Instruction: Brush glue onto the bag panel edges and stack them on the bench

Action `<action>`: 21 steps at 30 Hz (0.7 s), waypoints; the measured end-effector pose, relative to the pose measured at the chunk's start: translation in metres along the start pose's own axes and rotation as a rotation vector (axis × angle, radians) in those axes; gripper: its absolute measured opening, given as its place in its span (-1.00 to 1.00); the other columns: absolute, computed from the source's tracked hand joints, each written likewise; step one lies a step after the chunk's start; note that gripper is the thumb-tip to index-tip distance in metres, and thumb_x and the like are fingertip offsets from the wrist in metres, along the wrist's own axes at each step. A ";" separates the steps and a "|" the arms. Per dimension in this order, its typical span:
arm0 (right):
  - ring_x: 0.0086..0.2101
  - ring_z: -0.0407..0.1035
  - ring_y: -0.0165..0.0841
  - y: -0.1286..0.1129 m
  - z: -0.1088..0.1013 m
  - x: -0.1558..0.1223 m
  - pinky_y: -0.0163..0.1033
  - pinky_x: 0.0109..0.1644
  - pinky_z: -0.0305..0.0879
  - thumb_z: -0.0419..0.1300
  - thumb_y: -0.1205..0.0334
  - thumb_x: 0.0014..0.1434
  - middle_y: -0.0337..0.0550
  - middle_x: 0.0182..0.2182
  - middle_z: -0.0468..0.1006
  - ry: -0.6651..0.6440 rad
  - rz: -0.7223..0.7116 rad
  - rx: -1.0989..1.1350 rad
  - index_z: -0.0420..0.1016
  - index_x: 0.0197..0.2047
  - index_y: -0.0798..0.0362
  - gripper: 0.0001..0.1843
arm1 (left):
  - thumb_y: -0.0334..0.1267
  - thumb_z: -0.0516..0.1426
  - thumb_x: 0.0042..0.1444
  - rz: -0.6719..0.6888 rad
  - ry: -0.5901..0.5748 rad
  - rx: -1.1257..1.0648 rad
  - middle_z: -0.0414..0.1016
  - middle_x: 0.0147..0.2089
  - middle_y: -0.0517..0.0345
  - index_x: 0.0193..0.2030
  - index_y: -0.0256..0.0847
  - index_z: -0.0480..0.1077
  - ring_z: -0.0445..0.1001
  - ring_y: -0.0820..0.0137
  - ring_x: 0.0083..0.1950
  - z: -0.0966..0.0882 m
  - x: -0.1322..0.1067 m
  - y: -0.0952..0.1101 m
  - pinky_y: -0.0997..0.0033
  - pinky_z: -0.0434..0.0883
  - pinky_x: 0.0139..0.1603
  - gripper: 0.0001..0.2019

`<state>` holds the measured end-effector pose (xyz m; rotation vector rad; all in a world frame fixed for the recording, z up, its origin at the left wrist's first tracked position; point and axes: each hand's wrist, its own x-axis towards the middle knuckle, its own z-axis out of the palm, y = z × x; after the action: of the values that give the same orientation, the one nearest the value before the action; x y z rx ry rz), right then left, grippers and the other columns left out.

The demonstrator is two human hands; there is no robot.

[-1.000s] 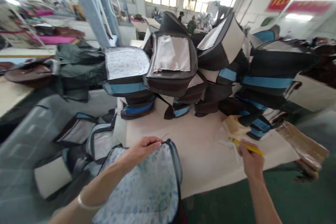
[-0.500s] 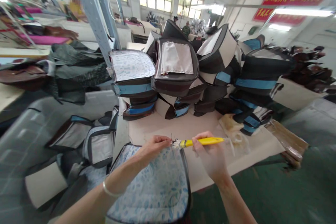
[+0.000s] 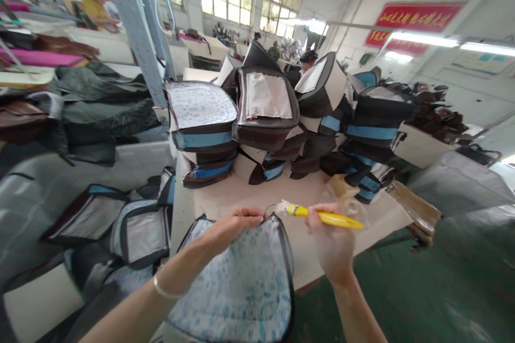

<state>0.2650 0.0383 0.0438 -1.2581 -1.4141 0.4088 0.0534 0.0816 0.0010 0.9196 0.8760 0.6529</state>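
A bag piece [image 3: 241,278] with blue-spotted white lining and dark edging lies in front of me. My left hand [image 3: 243,220] pinches its far edge near the top right corner. A thin dark thread curls up beside those fingertips. My right hand [image 3: 330,236] is closed around the yellow handle of a paintbrush [image 3: 300,211], held roughly level. Its pale bristles point left and stand a little apart from the bag piece and my left fingers.
Stacked bag pieces [image 3: 263,102] with dark and blue bands fill the back of the table [image 3: 225,201]. A grey bin [image 3: 140,158] on the left holds more pieces. Packing tape [image 3: 356,211] and a cardboard box [image 3: 414,209] are at the right. A person [image 3: 96,8] sits far left.
My right hand has drawn the paintbrush right, so its bristles have left the bag's edge by my left fingers. The left hand still pinches there. The view has shifted slightly.
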 end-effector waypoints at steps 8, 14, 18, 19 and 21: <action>-0.66 0.17 -0.50 -0.004 -0.001 -0.015 -0.41 -0.62 0.14 0.31 0.14 0.08 -0.33 -0.61 0.34 0.222 0.447 0.802 0.43 -0.38 0.06 -0.81 | 0.15 0.13 0.12 0.396 -0.341 0.422 0.53 -0.31 0.07 -0.26 -0.20 0.60 0.42 0.30 -0.24 -0.001 -0.064 0.028 0.29 0.30 -0.08 -0.57; -0.64 0.14 -0.51 0.007 0.016 -0.021 -0.38 -0.57 0.16 0.26 0.17 0.10 -0.33 -0.62 0.30 0.199 0.543 0.983 0.48 -0.40 0.04 -0.87 | 0.26 0.37 -0.40 0.550 0.095 0.669 0.35 -0.07 0.01 -0.15 -0.19 0.34 0.30 0.24 -0.10 0.031 -0.073 -0.003 0.26 0.30 -0.07 -0.27; -0.66 0.11 -0.53 0.004 0.021 -0.019 -0.37 -0.55 0.15 0.27 0.17 0.08 -0.36 -0.64 0.29 0.219 0.489 1.031 0.46 -0.41 0.05 -0.86 | 0.22 0.37 -0.36 0.435 0.274 0.829 0.38 -0.20 0.03 -0.19 -0.21 0.32 0.27 0.20 -0.17 0.039 -0.062 -0.015 0.18 0.22 -0.14 -0.31; -0.66 0.11 -0.53 0.003 0.020 -0.019 -0.37 -0.55 0.15 0.27 0.16 0.08 -0.36 -0.64 0.30 0.219 0.472 1.015 0.45 -0.41 0.05 -0.85 | 0.15 0.38 -0.31 0.428 0.294 0.869 0.40 -0.26 0.06 -0.24 -0.19 0.35 0.27 0.20 -0.18 0.041 -0.060 -0.016 0.16 0.19 -0.13 -0.41; -0.66 0.13 -0.53 0.002 0.013 -0.021 -0.37 -0.56 0.13 0.26 0.16 0.10 -0.36 -0.61 0.32 0.233 0.433 0.951 0.44 -0.40 0.04 -0.86 | -0.05 0.37 -0.19 0.430 0.303 0.921 0.42 -0.36 0.12 -0.37 -0.17 0.38 0.28 0.21 -0.20 0.043 -0.058 -0.017 0.13 0.14 -0.11 -0.65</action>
<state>0.2498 0.0269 0.0277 -0.7552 -0.5776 1.0445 0.0640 0.0109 0.0207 1.9060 1.2982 0.7723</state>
